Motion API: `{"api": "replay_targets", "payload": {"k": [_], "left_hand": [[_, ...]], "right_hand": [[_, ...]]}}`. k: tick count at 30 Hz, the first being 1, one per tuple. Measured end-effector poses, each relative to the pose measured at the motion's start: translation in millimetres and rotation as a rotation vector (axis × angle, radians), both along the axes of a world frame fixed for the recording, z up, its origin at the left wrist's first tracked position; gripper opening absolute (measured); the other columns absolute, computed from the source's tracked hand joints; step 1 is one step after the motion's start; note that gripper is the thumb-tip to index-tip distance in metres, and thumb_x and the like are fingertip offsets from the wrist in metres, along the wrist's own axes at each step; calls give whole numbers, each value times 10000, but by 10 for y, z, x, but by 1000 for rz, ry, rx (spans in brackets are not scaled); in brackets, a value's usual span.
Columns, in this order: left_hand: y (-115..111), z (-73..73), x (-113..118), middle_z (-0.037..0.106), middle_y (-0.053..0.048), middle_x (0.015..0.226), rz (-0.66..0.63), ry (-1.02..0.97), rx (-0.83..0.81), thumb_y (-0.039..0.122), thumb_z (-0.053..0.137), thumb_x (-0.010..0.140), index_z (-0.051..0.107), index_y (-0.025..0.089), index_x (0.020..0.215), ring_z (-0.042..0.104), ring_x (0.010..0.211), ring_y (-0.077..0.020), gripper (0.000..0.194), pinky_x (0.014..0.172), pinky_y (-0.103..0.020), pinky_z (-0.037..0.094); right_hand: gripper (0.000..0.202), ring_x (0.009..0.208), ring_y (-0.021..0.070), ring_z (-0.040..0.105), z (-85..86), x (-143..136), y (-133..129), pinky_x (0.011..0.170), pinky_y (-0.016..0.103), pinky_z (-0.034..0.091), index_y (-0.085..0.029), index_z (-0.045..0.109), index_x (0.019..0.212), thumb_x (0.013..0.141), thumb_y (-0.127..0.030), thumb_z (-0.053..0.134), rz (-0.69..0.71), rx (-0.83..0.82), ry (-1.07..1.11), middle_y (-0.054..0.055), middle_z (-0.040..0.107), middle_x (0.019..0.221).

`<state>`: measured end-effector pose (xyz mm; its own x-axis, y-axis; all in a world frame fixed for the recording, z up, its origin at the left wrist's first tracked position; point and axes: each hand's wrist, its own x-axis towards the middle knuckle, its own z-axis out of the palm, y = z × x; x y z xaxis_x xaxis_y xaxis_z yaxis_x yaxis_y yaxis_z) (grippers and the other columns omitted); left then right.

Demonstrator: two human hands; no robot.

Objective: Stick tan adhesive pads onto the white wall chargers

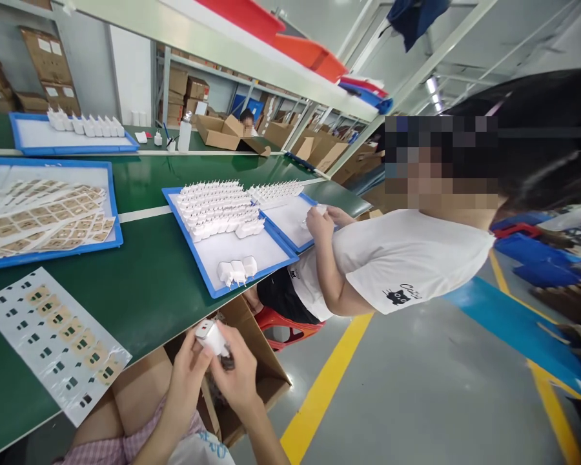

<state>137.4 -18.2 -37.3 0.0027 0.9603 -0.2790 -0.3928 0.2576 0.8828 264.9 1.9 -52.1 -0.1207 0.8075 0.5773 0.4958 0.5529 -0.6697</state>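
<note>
A small white plug adapter (212, 336) is held between my two hands in front of the table's edge. My left hand (190, 361) grips it from the left with closed fingers, and my right hand (238, 368) closes round its right side. To the left, a sheet of stickers (53, 336) lies on the green table (145, 278). Beyond my hands a blue-rimmed tray (208, 287) bears rows of white adapters (217, 210), with a few more adapters (237, 270) at its near end.
A co-worker in a white shirt (368, 258) sits at the right on a red stool (283, 336). An open cardboard box (271, 371) stands below my hands. Label strips fill a blue tray (119, 219) at the left; another tray (77, 150) stands behind.
</note>
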Motion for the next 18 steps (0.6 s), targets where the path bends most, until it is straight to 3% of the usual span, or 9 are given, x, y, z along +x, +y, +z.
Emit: {"api": "replay_targets", "payload": {"k": [3,6,10,13,18], "left_hand": [[0,-14,-55,494,-122,1650,-116,21,39,654,654,917,532,252,1523,414,1576,-323,738,1284,-462,401],[-5,-7,-124,497,-119,1648,-146,119,10,673,599,943,615,252,1457,394,1585,-339,665,1315,-524,334],[-7,30,-213,514,-120,1636,-131,174,-18,704,556,949,635,257,1442,416,1570,-343,670,1317,-559,312],[8,16,-287,539,-119,1616,-125,184,-23,709,541,953,648,261,1432,437,1554,-348,664,1318,-580,298],[43,-98,-380,623,-112,1538,-121,202,7,714,547,948,704,259,1361,486,1515,-368,635,1313,-608,291]], "right_hand": [[383,1015,270,731,191,352,454,866,423,618,-244,660,1330,954,-306,621,-234,-55,-2,134,747,1160],[490,1086,315,705,375,801,1105,945,472,580,-160,700,1315,938,-448,580,-523,-184,-140,192,736,1239],[548,1163,363,659,458,1128,1762,1056,522,498,-115,729,1314,896,-435,575,-569,-230,-234,217,748,1260],[547,1137,373,657,373,1145,1926,1034,515,499,-95,740,1312,892,-395,558,-567,-267,-300,223,774,1210],[490,1086,368,672,213,1074,1942,985,506,513,-112,789,1227,956,-393,491,-542,-294,-396,230,801,1092]]}}
